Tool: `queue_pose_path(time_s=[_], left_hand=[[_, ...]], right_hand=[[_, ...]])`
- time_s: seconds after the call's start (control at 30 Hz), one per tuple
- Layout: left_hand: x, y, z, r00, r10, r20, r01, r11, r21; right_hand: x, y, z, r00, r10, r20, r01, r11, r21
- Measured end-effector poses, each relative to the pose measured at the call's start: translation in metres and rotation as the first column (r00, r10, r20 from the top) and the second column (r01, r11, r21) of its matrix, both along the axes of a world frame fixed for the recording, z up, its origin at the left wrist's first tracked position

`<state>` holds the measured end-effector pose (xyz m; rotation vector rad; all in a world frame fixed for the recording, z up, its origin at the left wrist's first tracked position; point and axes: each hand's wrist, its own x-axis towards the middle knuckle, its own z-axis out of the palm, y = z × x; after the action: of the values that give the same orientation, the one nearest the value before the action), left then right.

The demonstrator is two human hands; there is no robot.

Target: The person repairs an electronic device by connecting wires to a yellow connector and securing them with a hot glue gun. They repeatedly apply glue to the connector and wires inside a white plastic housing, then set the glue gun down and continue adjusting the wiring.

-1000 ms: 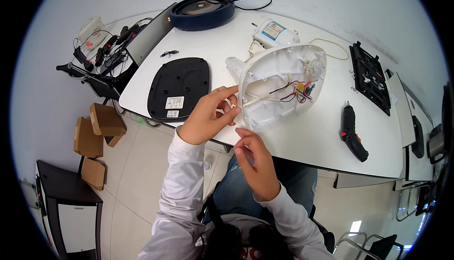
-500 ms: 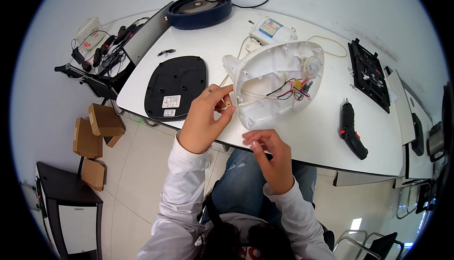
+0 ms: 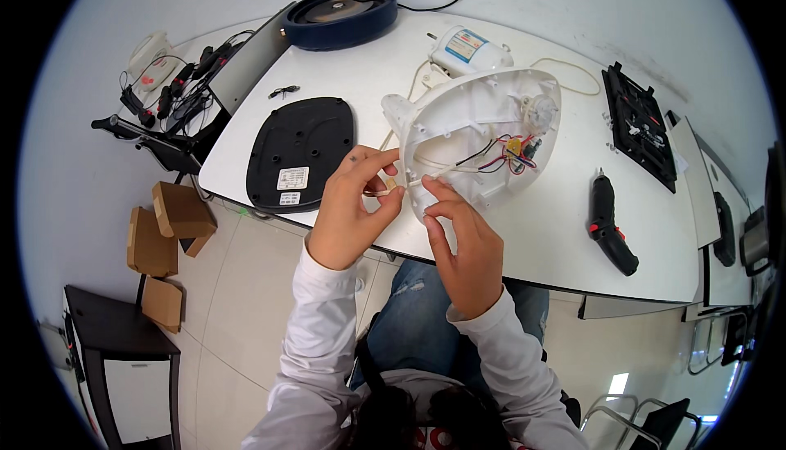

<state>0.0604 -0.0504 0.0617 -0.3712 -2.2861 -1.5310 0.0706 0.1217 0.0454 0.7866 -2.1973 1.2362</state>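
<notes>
My left hand (image 3: pixel 353 208) is closed at the left rim of a white plastic housing (image 3: pixel 516 188), pinching a small pale yellow piece (image 3: pixel 390 182) on a white cable (image 3: pixel 426 159). My right hand (image 3: pixel 463 253) reaches up to the housing's lower left edge, fingers bent and apart, index finger at the cable; whether it grips the cable cannot be told. The housing stands tilted, its inside toward me, with a yellow component (image 3: pixel 513 146), coloured wires and a clear round part (image 3: pixel 540 113). Behind it lies a white motor-like cylinder (image 3: pixel 468 49).
The white table (image 3: pixel 639 274) carries a black baseplate (image 3: pixel 278 147) at left, a black electric screwdriver (image 3: pixel 608 229) and open tool case (image 3: pixel 641 126) at right, a blue round appliance (image 3: pixel 340 31) behind. Tangled black devices (image 3: pixel 184 81) lie left; cardboard boxes (image 3: pixel 155 245) are below.
My right hand has moved up from below the housing to its lower edge and cable. My left hand has shifted slightly left with the small piece. The housing sits slightly further left in view.
</notes>
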Motion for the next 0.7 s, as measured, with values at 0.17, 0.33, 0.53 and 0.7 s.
queue_pose_path(time_s=[0.17,0.33,0.53,0.7], left_hand=[[0.000,0.001,-0.002,0.999,0.016,-0.031,-0.016,1.000,0.008],[0.001,0.009,0.000,0.999,0.042,-0.017,-0.041,0.998,0.042],[0.003,0.026,0.001,0.982,0.188,0.009,-0.188,0.982,0.030],[0.000,0.036,-0.005,0.963,0.269,0.021,-0.270,0.957,0.103]], right_hand=[[-0.001,-0.003,-0.006,1.000,-0.001,-0.011,0.001,1.000,0.010],[-0.003,-0.004,-0.007,1.000,0.003,-0.005,-0.003,1.000,-0.005],[-0.003,-0.005,-0.008,0.997,0.054,0.052,-0.049,0.995,-0.085],[-0.009,-0.003,-0.009,0.988,0.121,0.096,-0.102,0.978,-0.181]])
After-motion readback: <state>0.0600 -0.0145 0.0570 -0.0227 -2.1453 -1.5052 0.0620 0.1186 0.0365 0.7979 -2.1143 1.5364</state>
